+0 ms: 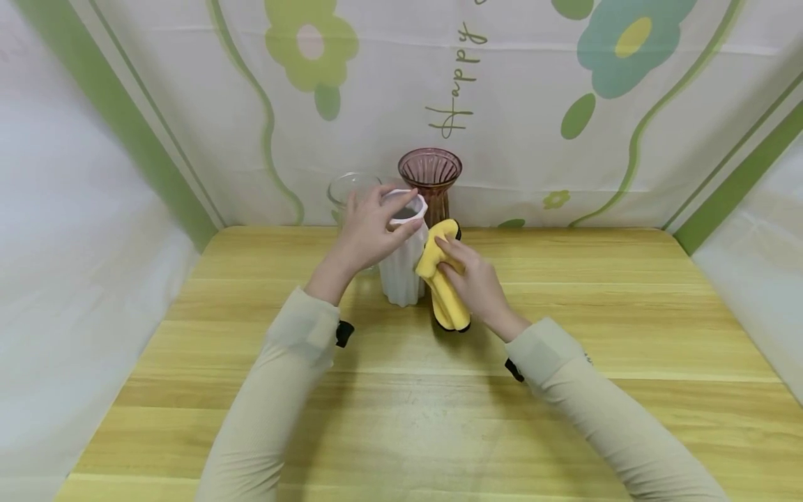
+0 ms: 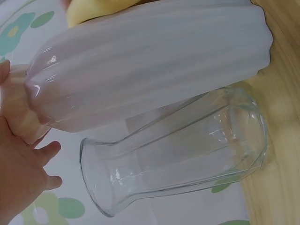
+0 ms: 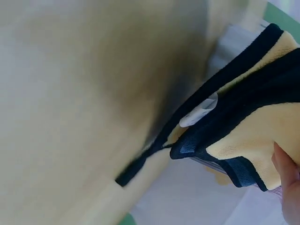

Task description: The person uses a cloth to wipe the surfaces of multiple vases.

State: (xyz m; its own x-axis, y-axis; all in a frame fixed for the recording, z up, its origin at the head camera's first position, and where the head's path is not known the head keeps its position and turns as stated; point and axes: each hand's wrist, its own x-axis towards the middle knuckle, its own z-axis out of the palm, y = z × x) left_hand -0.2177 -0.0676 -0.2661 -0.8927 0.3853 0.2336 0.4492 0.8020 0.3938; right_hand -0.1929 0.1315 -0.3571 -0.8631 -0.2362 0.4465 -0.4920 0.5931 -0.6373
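My left hand (image 1: pixel 366 233) holds a white fluted vase (image 1: pixel 403 275) by its neck, thumb and fingers spread around the rim. The vase stands upright on the table. In my right hand (image 1: pixel 478 282) is a yellow cloth (image 1: pixel 448 300) with dark edging, pinched between thumb and fingers and hanging folded. Its left side lies against the white vase in the head view. The left wrist view shows the vase's ribbed side, with the cloth along its far side. A small white label (image 3: pixel 199 111) sticks out from the cloth's dark edge in the right wrist view.
A clear glass vase (image 2: pixel 178 150) stands close by the white vase, partly behind my left hand in the head view. Behind the cloth rises a purple-pink ribbed glass vase (image 1: pixel 430 167). A flower-printed curtain (image 1: pixel 502 160) hangs along the back edge of the wooden table (image 1: pixel 401 418).
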